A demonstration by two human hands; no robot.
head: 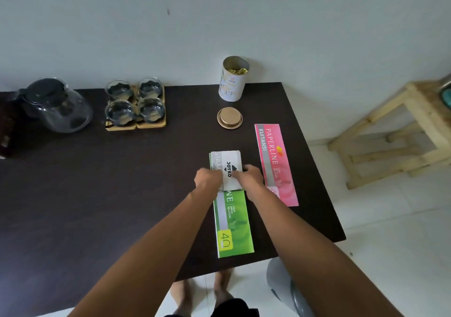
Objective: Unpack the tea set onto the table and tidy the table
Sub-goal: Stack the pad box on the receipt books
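Note:
A small white Joyko box (228,164) lies on top of the far end of a green receipt book (234,224) on the dark table (97,194). My left hand (208,178) grips the box's left edge and my right hand (250,175) grips its right edge. A pink Paperline receipt book (275,163) lies just to the right. At the back left stand a glass teapot (55,104) with a black lid and several glass cups (135,102) on wooden coasters (151,124).
An open white tin (233,78) holding gold packets stands at the table's back edge, its gold lid (229,118) lying in front of it. A wooden stool (400,131) stands on the floor to the right. A grey bin (285,290) sits below the table's near corner.

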